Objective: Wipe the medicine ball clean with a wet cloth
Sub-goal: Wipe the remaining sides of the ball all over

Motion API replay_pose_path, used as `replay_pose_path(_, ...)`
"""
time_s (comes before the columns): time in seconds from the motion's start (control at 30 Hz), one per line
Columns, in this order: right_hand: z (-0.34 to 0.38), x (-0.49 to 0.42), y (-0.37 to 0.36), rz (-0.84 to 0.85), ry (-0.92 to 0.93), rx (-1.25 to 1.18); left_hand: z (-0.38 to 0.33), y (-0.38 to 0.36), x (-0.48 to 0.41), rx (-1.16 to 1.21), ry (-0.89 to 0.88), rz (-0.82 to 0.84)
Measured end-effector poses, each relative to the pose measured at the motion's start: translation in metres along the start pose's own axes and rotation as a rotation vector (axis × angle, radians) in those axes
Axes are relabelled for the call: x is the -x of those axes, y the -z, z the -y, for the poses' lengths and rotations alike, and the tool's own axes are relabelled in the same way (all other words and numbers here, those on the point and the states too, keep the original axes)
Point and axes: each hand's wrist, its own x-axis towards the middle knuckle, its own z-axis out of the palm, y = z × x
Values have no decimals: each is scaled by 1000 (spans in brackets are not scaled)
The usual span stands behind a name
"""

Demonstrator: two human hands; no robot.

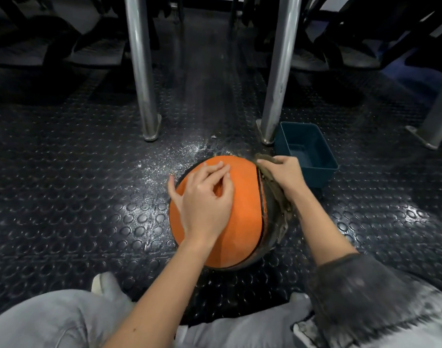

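Left hand [204, 199], fingers loosely bent, is rested on the ball [242, 217] on the floor [89, 172], seemingly to stop it rolling. The cloth [285, 212] is gripped by the right hand [286, 174] and pressed against the ball's right side, with a tub [315, 175] kept near.

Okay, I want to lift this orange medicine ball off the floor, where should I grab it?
Probably cup the medicine ball low on its left and right sides with both palms, coming from above. It is round, shows no handle, and the left hand on top spans only part of it. The cloth under the right hand drapes its right side.
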Motion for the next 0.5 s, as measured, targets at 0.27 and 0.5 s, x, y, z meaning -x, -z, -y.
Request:
replay_pose_path(0.27, 16, 24, -13, -61, 149, 24, -4, -5, -16, -49, 94, -21)
replay_pose_path(0.5, -12, 104, -43, -303, 551, 127, -17, -16, -63, -143, 197, 128)
